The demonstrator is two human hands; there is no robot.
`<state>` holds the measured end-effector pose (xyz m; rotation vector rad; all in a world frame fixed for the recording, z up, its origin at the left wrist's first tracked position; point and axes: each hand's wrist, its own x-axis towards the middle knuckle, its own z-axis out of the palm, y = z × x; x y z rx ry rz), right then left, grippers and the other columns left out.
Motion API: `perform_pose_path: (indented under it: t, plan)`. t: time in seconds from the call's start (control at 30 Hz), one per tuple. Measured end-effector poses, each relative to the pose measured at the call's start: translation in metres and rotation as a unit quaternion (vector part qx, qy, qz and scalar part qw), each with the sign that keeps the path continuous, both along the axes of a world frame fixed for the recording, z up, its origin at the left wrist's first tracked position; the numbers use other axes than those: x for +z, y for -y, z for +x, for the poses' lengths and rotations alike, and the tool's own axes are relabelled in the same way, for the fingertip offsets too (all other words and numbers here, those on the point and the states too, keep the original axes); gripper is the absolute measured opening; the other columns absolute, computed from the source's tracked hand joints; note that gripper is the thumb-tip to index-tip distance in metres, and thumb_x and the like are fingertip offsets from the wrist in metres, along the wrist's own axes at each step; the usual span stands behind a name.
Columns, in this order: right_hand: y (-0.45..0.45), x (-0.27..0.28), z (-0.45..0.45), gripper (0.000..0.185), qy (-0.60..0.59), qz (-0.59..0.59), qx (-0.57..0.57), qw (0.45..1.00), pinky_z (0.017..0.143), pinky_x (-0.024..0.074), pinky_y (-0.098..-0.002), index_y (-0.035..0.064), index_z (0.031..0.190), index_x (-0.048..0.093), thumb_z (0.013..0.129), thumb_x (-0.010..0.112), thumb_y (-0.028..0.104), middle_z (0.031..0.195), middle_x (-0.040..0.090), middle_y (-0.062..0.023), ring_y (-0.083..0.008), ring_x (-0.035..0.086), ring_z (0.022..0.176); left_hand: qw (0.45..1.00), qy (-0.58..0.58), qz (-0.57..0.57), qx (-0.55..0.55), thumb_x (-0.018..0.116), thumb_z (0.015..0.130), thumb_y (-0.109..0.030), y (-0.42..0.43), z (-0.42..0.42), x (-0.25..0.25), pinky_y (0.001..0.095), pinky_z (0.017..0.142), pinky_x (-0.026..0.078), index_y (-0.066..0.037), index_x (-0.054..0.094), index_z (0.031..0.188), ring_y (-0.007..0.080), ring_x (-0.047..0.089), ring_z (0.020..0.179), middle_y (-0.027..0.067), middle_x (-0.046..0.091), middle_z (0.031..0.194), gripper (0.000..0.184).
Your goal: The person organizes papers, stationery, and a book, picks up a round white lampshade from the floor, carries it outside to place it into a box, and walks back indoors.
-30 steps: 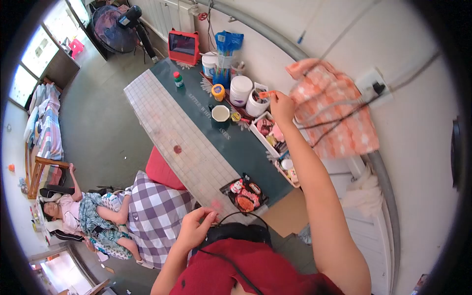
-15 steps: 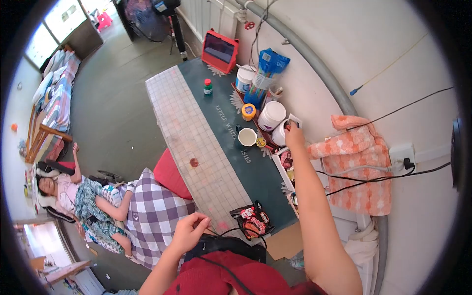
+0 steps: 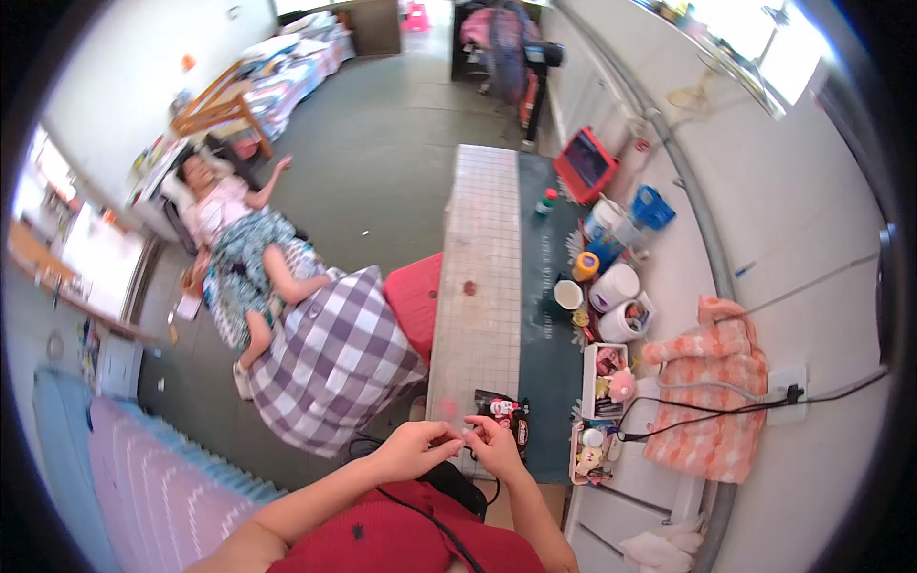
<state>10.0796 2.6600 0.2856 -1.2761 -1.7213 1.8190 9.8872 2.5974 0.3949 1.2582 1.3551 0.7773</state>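
My left hand [image 3: 420,449] and my right hand [image 3: 494,447] meet in front of my body at the near end of the table. Fingertips are pinched on both, almost touching. Whatever lies between them is too small to make out. Just beyond my right hand is a black snack packet [image 3: 510,409] with red and white print, partly covered by that hand. Under and ahead of the hands runs a pale gridded mat [image 3: 468,334] along the left side of the dark green tabletop [image 3: 546,382].
Along the wall side stand a white tub [image 3: 613,286], a white cup [image 3: 568,295], an orange-lidded jar [image 3: 585,265] and trays of small items [image 3: 606,382]. A tablet in a red case [image 3: 586,164] stands farther back. To the left, a person [image 3: 229,210] reclines beside a checked cushion [image 3: 330,358].
My right hand has come back from the white container by the wall to meet my left hand. The view has swung left, showing more of the room.
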Motion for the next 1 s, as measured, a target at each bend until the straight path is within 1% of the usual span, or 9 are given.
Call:
perform_pose_path:
  t: [0.2, 0.4, 0.57, 0.63, 0.7, 0.77, 0.8, 0.9, 1.0]
  plan:
    - [0.047, 0.033, -0.055, 0.027, -0.016, 0.007, 0.104, 0.994, 0.063, 0.0453, -0.0225, 0.0028, 0.114, 0.060, 0.089, 0.063, 0.015, 0.077, 0.061, -0.0012, -0.0073, 0.055, 0.069, 0.988, -0.024, 0.065, 0.136, 0.059, 0.092, -0.018, 0.099, -0.039, 0.027, 0.0283, 0.072, 0.050, 0.000, 0.062, 0.100, 0.0137, 0.063, 0.078, 0.0075, 0.067, 0.085, 0.020]
    - [0.112, 0.070, -0.188, 0.027, -0.028, 0.060, 0.273, 0.960, 0.067, 0.0477, -0.0246, 0.0017, 0.114, 0.059, 0.089, 0.062, 0.014, 0.081, 0.065, -0.0052, -0.0100, 0.059, 0.074, 0.949, -0.028, 0.078, 0.303, 0.059, 0.091, -0.017, 0.230, -0.110, 0.030, 0.0279, 0.072, 0.050, -0.001, 0.063, 0.099, 0.0147, 0.064, 0.078, 0.0070, 0.068, 0.085, 0.018]
    - [0.237, 0.088, -0.341, 0.027, -0.057, 0.076, 0.415, 0.905, 0.066, 0.0477, -0.0254, 0.0024, 0.113, 0.059, 0.089, 0.062, 0.014, 0.079, 0.064, -0.0056, -0.0100, 0.058, 0.071, 0.892, -0.023, 0.080, 0.444, 0.059, 0.091, -0.018, 0.371, -0.195, 0.015, 0.0276, 0.073, 0.050, -0.001, 0.063, 0.098, 0.0144, 0.064, 0.078, 0.0073, 0.067, 0.085, 0.019]
    - [0.298, 0.090, -0.402, 0.027, -0.055, 0.096, 0.486, 0.867, 0.064, 0.0475, -0.0257, 0.0029, 0.114, 0.059, 0.089, 0.062, 0.013, 0.078, 0.063, -0.0061, -0.0100, 0.057, 0.069, 0.864, -0.037, 0.101, 0.492, 0.059, 0.092, -0.018, 0.428, -0.233, 0.012, 0.0277, 0.073, 0.049, 0.000, 0.063, 0.098, 0.0128, 0.063, 0.078, 0.0073, 0.067, 0.083, 0.019]
    - [0.361, 0.093, -0.455, 0.026, -0.091, 0.083, 0.529, 0.840, 0.064, 0.0474, -0.0262, 0.0028, 0.113, 0.059, 0.088, 0.062, 0.011, 0.079, 0.063, -0.0066, -0.0108, 0.057, 0.069, 0.830, -0.038, 0.079, 0.551, 0.059, 0.091, -0.018, 0.481, -0.269, 0.014, 0.0284, 0.072, 0.049, 0.001, 0.063, 0.094, 0.0128, 0.061, 0.077, 0.0075, 0.066, 0.084, 0.020]
    - [0.412, 0.091, -0.499, 0.025, -0.124, 0.058, 0.570, 0.811, 0.065, 0.0481, -0.0269, 0.0031, 0.113, 0.059, 0.089, 0.060, 0.008, 0.082, 0.064, -0.0079, -0.0120, 0.058, 0.071, 0.803, -0.060, 0.088, 0.586, 0.060, 0.091, -0.018, 0.527, -0.307, 0.015, 0.0285, 0.071, 0.048, 0.001, 0.063, 0.093, 0.0137, 0.061, 0.077, 0.0077, 0.066, 0.083, 0.019]
    - [0.432, 0.093, -0.518, 0.025, -0.121, 0.075, 0.581, 0.801, 0.067, 0.0486, -0.0273, 0.0038, 0.114, 0.060, 0.089, 0.056, 0.005, 0.086, 0.065, -0.0091, -0.0133, 0.059, 0.073, 0.795, -0.083, 0.088, 0.595, 0.060, 0.090, -0.018, 0.545, -0.323, 0.020, 0.0286, 0.071, 0.048, 0.001, 0.063, 0.093, 0.0139, 0.061, 0.076, 0.0078, 0.066, 0.083, 0.019]
    - [0.470, 0.114, -0.569, 0.025, -0.118, 0.078, 0.589, 0.796, 0.068, 0.0491, -0.0271, 0.0037, 0.114, 0.060, 0.090, 0.055, 0.005, 0.088, 0.065, -0.0092, -0.0130, 0.060, 0.075, 0.787, -0.041, 0.101, 0.608, 0.060, 0.090, -0.018, 0.583, -0.372, 0.021, 0.0285, 0.071, 0.048, 0.000, 0.064, 0.093, 0.0138, 0.061, 0.076, 0.0075, 0.066, 0.083, 0.019]
    - [0.484, 0.126, -0.621, 0.023, -0.093, 0.045, 0.593, 0.798, 0.069, 0.0496, -0.0256, 0.0025, 0.114, 0.059, 0.092, 0.055, 0.006, 0.088, 0.065, -0.0074, -0.0099, 0.060, 0.078, 0.789, -0.021, 0.093, 0.606, 0.060, 0.091, -0.018, 0.603, -0.428, 0.022, 0.0279, 0.072, 0.048, 0.000, 0.063, 0.094, 0.0132, 0.060, 0.078, 0.0075, 0.066, 0.085, 0.019]
